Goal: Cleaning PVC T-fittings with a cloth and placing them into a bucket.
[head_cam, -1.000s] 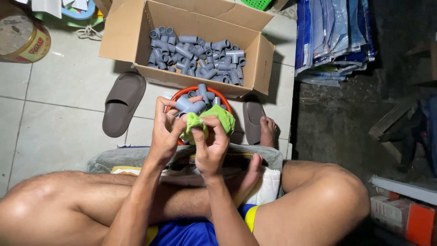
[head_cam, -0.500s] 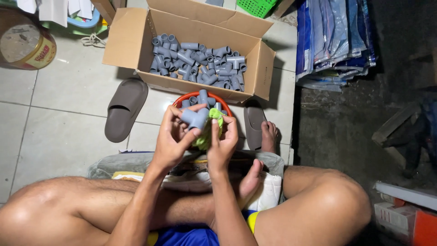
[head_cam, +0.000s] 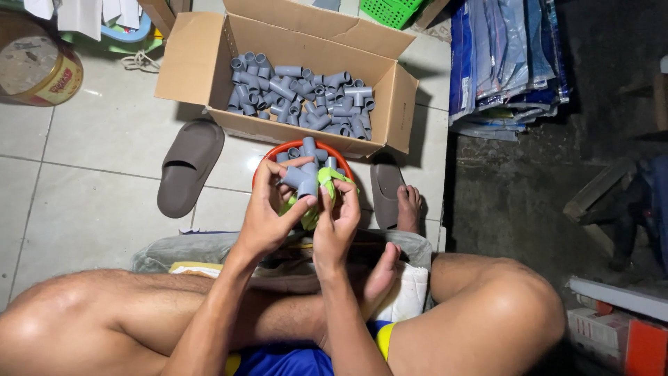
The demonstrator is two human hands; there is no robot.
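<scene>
My left hand [head_cam: 268, 212] grips a grey plastic pipe tee fitting [head_cam: 300, 177], held up in front of me. My right hand [head_cam: 337, 226] holds a green cloth [head_cam: 327, 184] pressed against that fitting. Both hands hover over an orange-rimmed bowl [head_cam: 278, 150] holding more grey fittings. Behind the bowl stands an open cardboard box [head_cam: 202, 63] filled with several grey pipe fittings [head_cam: 299, 97].
A brown slipper [head_cam: 186, 167] lies left of the bowl, another [head_cam: 386, 191] under my foot at the right. A round tin [head_cam: 35, 69] sits far left. Folded blue sacks [head_cam: 501, 63] lie at the right, a green basket [head_cam: 390, 10] at the top.
The fitting has been turned in my hands and the green cloth shifted from across its front to its right side. The view tilted slightly.
</scene>
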